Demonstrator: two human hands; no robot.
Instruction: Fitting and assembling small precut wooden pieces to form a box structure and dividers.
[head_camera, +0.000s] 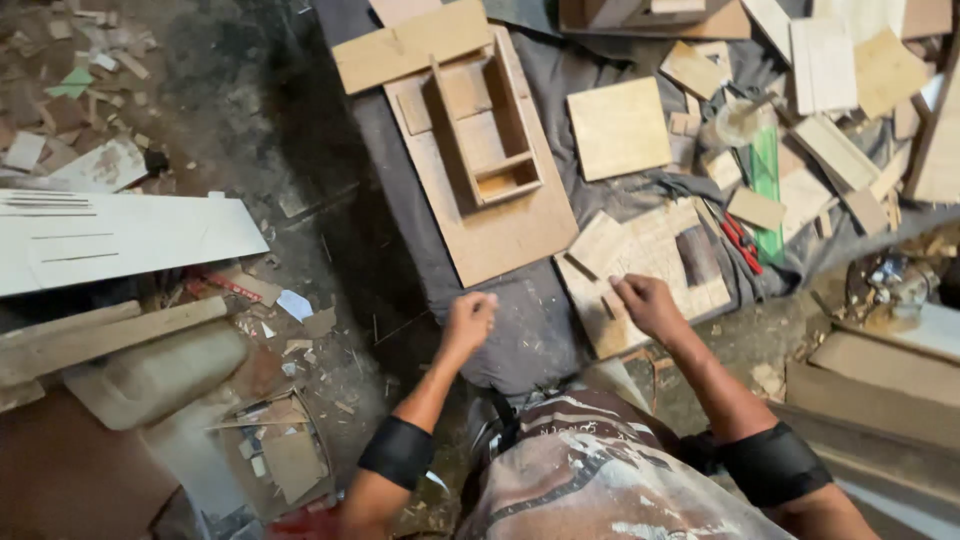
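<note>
Pinching small thin pale wooden strip (607, 305) with right hand (645, 303), fingertips clamped; left hand (470, 322) loosely fisted, empty. Likely light, stiff, snappable; grip mid-length edges.

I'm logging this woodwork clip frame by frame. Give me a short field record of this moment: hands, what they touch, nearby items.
left hand: closed in a fist above the grey cloth, holding nothing visible
right hand: fingers down on the patterned board
small wood piece: lying on that board, beside the right hand
open wooden box frame: on a large flat board, farther away
red-handled tool: right of the patterned board
floor: wood scraps and offcuts
</note>
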